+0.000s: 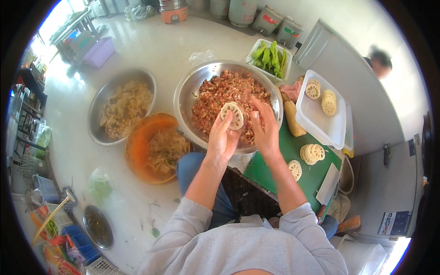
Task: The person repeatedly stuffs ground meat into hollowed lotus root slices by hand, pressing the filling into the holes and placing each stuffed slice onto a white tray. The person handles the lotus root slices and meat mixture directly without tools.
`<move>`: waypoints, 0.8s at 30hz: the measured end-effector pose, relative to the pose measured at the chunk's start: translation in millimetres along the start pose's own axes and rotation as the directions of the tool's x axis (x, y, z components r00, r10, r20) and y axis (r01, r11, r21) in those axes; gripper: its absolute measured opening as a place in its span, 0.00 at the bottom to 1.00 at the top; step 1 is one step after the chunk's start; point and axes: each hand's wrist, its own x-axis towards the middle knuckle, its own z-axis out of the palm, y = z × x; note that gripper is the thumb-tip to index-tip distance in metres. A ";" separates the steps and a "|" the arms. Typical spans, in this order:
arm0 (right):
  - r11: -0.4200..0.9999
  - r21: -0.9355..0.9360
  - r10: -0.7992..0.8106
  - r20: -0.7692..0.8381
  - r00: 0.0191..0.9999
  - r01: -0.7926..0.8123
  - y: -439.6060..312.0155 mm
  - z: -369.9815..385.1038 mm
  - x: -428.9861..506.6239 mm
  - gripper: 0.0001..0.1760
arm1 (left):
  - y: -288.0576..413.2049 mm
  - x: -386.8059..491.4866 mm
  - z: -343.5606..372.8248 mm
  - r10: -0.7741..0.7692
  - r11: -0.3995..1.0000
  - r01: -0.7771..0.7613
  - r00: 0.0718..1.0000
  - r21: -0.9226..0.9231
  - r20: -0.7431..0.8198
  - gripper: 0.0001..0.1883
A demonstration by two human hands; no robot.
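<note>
My left hand [222, 137] holds a round lotus root slice [232, 116] on edge, its holed face towards me. Its fingers wrap behind, and whether a second slice sits there is hard to tell. To its right, my right hand [265, 130] hovers over the seasoned minced meat [225, 87], fingers bent and apart, with nothing plainly in them. The meat fills much of a wide steel bowl [185, 92] beneath both hands. On the green cutting board [266, 168] lie a stack of lotus root slices [311, 153] and a separate slice [295, 169].
A cleaver [327, 185] lies at the board's right edge. Beyond are a white plastic tray [318, 129] with slice stacks, a whole lotus root section [293, 118] and a basket of green peppers [270, 58]. An orange basin [137, 151] and another steel bowl [98, 118] stand left.
</note>
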 end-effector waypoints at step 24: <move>0.988 0.087 -0.113 -0.160 0.981 0.128 -17.1 35.5 -13.5 0.34 | -3.7 -19.1 20.0 0.036 0.992 -0.056 0.986 0.117 0.163 0.24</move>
